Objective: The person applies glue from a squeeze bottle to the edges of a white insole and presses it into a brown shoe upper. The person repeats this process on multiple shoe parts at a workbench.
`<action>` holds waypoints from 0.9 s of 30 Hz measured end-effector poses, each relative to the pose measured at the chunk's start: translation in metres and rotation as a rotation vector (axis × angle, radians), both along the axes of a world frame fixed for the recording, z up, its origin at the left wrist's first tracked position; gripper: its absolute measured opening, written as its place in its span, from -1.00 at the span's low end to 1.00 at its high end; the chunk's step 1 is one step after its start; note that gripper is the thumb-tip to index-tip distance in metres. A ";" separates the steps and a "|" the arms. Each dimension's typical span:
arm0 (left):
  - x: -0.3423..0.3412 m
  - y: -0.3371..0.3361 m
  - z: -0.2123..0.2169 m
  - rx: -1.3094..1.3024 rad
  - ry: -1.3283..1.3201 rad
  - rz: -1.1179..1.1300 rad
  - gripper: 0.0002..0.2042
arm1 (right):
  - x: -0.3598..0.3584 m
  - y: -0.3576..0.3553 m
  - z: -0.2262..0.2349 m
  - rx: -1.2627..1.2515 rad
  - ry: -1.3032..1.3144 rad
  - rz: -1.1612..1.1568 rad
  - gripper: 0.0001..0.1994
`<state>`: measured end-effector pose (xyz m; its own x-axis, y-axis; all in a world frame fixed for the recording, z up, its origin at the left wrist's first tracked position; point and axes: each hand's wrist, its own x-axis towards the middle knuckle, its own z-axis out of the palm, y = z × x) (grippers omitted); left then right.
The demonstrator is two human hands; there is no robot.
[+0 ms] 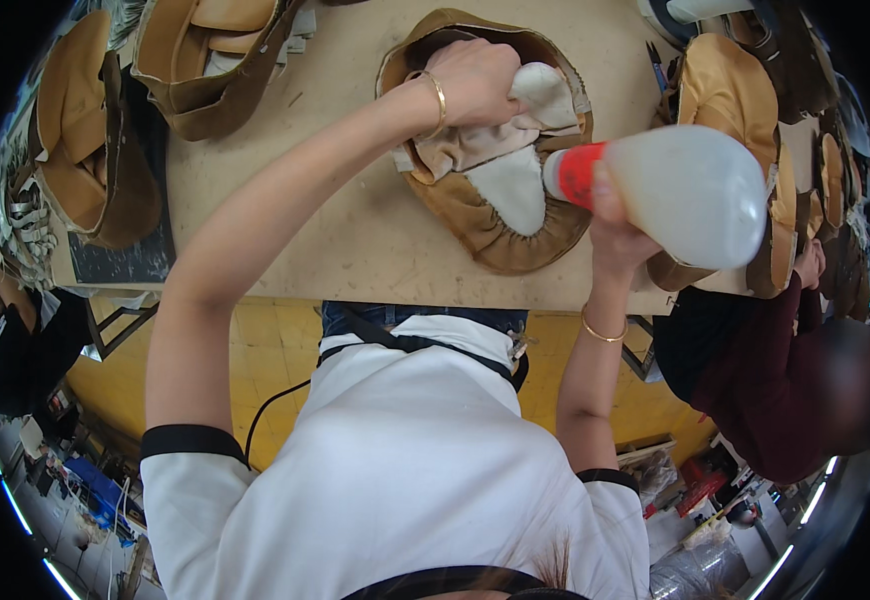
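While your left hand [470,80] pins the pale lining [515,130] inside the tan shoe upper [485,225] on the desk [355,230], fingers curled shut, keep your right hand [610,225], wrapped around the squeeze bottle [685,190], aiming its red nozzle low and squeezing gently.

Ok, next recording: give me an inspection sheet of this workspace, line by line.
Surface: tan worktable, mostly covered.
Job's things: brown leather shoe upper with pale lining; translucent squeeze bottle, red collar, nozzle at the lining.
Clutter: more tan uppers left, top and right; a dark mat.
Grips: left hand presses inside the upper; right hand grips the bottle.
Cables: black cord at the waist.
Surroundings: yellow floor; another person's maroon sleeve right.
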<state>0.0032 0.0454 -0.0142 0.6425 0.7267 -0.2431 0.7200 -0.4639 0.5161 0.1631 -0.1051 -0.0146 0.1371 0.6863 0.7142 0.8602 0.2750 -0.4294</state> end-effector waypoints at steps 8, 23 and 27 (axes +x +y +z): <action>-0.008 0.006 0.008 -0.176 -0.042 -0.015 -0.51 | 0.001 -0.034 0.006 -0.171 -0.676 0.097 -0.56; -0.064 -0.008 0.042 -0.982 -0.706 0.276 -0.63 | 0.008 0.021 -0.002 -0.114 1.636 0.116 -0.58; -0.067 -0.013 0.041 -1.090 -0.870 0.338 -0.58 | 0.005 0.025 -0.008 -0.168 1.669 0.182 -0.54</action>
